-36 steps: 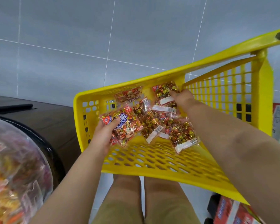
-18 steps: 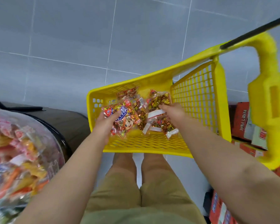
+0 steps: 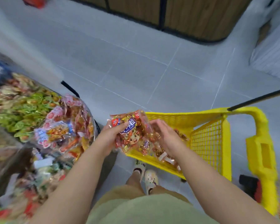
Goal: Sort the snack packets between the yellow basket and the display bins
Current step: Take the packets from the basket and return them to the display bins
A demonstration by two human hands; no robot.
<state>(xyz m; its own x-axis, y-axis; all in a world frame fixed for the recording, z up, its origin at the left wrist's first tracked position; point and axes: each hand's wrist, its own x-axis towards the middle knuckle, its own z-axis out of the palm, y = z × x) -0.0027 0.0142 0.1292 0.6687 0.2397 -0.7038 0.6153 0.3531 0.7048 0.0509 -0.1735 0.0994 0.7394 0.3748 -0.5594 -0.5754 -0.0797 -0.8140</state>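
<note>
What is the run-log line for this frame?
left hand: grips clear cartoon-print snack packets | right hand: beside them, grip unclear | yellow perforated plastic basket: holds loose packets | display bin of mixed packets: at left

Shop: snack bins (image 3: pixel 39 120), yellow basket (image 3: pixel 208 126), tiled floor (image 3: pixel 136 62).

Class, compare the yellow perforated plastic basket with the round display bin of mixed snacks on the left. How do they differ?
The yellow perforated plastic basket is boxy with mesh walls and a handle; the round display bin has a curved edge. The basket holds a few red-gold packets; the bin is heaped with mixed snacks, green, pink and orange. Both hold wrapped snacks.
</note>
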